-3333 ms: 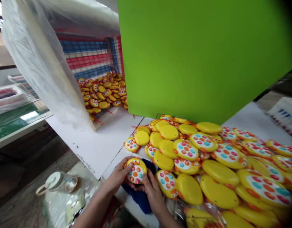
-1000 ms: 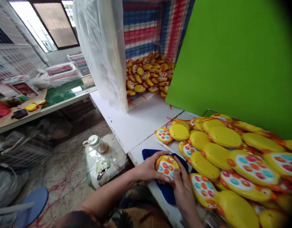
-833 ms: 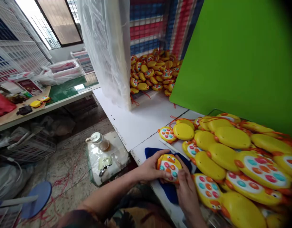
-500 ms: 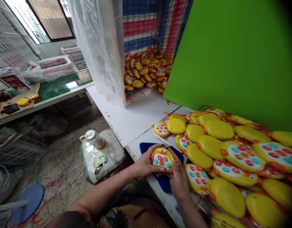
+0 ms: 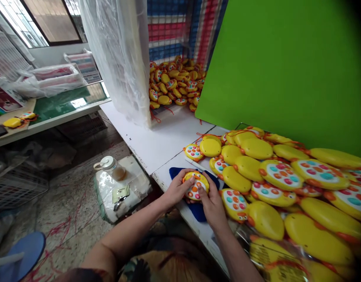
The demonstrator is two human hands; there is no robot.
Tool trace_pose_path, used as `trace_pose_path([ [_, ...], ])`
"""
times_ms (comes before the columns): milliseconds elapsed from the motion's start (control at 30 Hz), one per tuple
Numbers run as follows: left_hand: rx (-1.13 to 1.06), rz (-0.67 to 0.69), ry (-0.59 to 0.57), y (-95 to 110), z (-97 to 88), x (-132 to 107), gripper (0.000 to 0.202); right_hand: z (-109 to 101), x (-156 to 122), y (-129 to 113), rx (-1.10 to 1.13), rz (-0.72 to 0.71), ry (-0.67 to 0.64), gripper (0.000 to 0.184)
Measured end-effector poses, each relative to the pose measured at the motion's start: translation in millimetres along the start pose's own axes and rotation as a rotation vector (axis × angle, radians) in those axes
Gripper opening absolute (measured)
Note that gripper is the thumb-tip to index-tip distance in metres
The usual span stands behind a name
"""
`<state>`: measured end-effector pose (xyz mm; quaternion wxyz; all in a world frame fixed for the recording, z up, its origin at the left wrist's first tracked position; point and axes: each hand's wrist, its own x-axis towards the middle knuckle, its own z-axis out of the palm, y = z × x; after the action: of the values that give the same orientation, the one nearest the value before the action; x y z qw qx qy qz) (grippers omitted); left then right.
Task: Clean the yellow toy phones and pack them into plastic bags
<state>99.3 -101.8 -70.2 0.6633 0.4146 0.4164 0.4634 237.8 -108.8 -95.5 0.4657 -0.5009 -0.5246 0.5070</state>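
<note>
Between my two hands is a yellow duck toy (image 5: 195,192), its face and coloured round buttons turned up toward me. My left hand (image 5: 179,187) wraps its left side, with the thumb lying on the front near the beak. On the right, my right hand (image 5: 211,203) grips the edge and its thumb rests on the buttons. Beneath the toy lies a dark blue cloth (image 5: 199,213) at the table's edge. A white pen-like stick (image 5: 195,163) lies just behind the cloth.
Many similar duck toys (image 5: 258,172) are piled to my right, in front of a green board (image 5: 271,66). More toys (image 5: 176,84) fill a space behind a plastic sheet (image 5: 118,58). A lidded cup (image 5: 111,166) stands on a low stool at left. Clear plastic bags (image 5: 245,239) lie front right.
Both thumbs have moved onto the front of the duck toy, the left near the beak and the right over the buttons. The view has shifted slightly.
</note>
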Motion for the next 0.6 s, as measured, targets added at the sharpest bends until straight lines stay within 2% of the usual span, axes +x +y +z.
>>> trace_pose_path([
  [67, -0.021, 0.023, -0.040, 0.3, -3.1, -3.3, 0.068, 0.7, 0.3, -3.1, -0.020, 0.002, 0.004, 0.062],
  [167, -0.027, 0.080, -0.085, 0.0, -7.3, -7.7, 0.097, 1.7, 0.2, -6.2, -0.004, 0.027, 0.014, 0.060],
  [233, -0.004, 0.086, -0.089, -1.2, -8.8, -8.4, 0.107, 1.9, 0.3, -7.1, 0.008, 0.043, 0.012, 0.059],
  [433, -0.005, 0.062, -0.090, -3.4, -9.1, -5.8, 0.102, 0.9, 1.3, -5.3, 0.000, 0.038, 0.000, 0.063],
  [600, 0.023, 0.068, -0.067, -0.6, -7.6, -6.9, 0.103, 0.1, 0.6, -1.1, 0.037, 0.050, 0.016, 0.058],
])
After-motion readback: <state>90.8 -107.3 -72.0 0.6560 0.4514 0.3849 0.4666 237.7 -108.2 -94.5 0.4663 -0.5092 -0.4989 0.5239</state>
